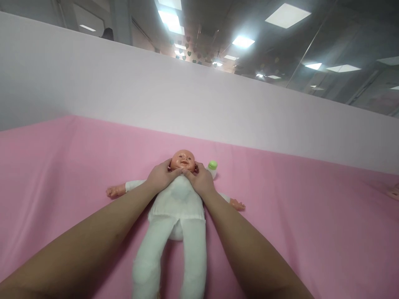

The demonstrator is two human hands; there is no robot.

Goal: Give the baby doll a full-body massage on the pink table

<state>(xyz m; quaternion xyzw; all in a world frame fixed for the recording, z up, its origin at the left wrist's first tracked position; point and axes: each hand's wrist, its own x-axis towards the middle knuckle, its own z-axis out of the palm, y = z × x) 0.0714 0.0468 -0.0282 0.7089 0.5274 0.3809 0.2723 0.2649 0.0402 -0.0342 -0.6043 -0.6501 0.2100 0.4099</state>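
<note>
A baby doll (pixel 176 207) in a white suit lies on its back on the pink sheet (pixel 296 216), head away from me, arms spread out. My left hand (pixel 162 176) cups the doll's neck and shoulder on the left side. My right hand (pixel 201 179) does the same on the right. The fingers of both hands curl round the neck, with the thumbs meeting under the chin of the doll's head (pixel 183 159). A small bottle with a green cap (pixel 212 166) stands just right of the head, behind my right hand.
A pale partition wall (pixel 187 99) rises along the far edge of the pink sheet. At the far right edge a small flesh-coloured thing (pixel 395 192) lies on the sheet, mostly cut off. Ceiling lights show above the wall.
</note>
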